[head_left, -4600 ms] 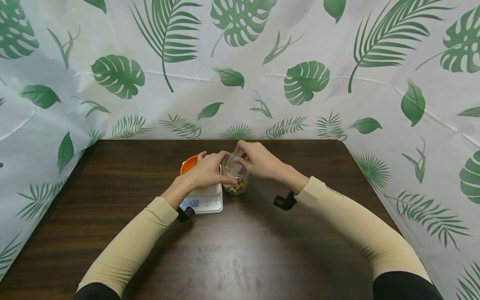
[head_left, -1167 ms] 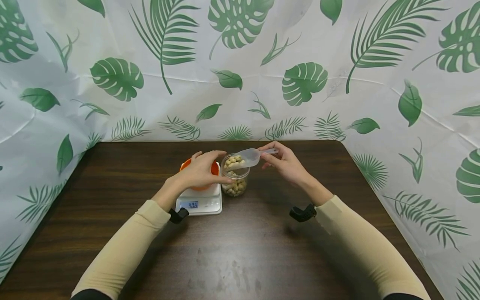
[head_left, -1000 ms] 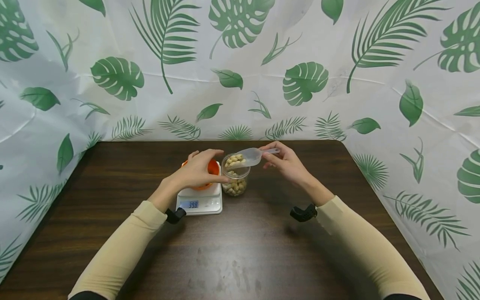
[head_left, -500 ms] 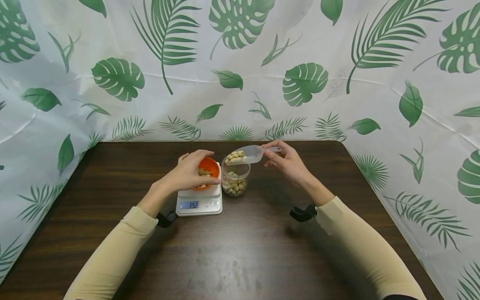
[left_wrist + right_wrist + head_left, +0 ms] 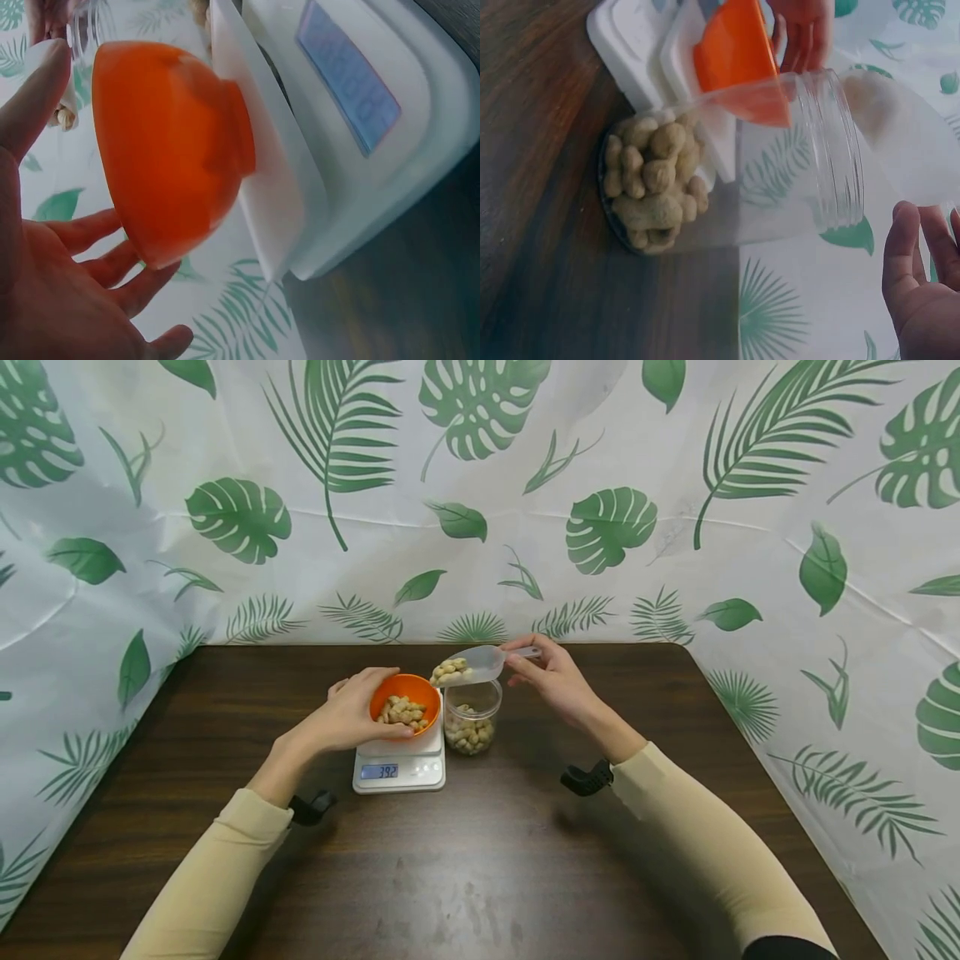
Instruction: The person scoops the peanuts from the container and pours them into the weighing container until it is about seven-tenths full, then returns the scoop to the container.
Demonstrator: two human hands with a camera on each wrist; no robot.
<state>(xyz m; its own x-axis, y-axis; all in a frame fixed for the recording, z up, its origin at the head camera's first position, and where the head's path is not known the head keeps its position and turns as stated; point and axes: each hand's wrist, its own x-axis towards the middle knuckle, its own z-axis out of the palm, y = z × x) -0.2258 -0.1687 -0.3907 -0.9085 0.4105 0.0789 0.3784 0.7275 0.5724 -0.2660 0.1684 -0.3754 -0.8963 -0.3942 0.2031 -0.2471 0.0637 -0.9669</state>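
My right hand (image 5: pixel 551 677) pinches the handle of a clear plastic scoop (image 5: pixel 483 663) loaded with peanuts (image 5: pixel 450 672). The scoop hangs tilted over a clear jar (image 5: pixel 472 702), its tip at the right rim of an orange bowl (image 5: pixel 431 693). More peanuts lie in the jar's bottom, as the right wrist view shows. The bowl holds peanuts too and stands on a white kitchen scale (image 5: pixel 400 774) that reads 39.2. My left hand (image 5: pixel 337 714) spreads round the bowl's left side; in the left wrist view its thumb (image 5: pixel 49 82) is apart from the rim.
The jar stands close against the scale's right side on a dark wooden table (image 5: pixel 480 852). A leaf-patterned white sheet (image 5: pixel 510 477) hangs behind the table and along its sides. Black wrist cameras (image 5: pixel 587 778) sit under both wrists.
My left hand has moved left from the jar's rim to the bowl. The scoop came up out of the jar with peanuts and shifted left towards the bowl. The reading fell from about 42 to 39.2.
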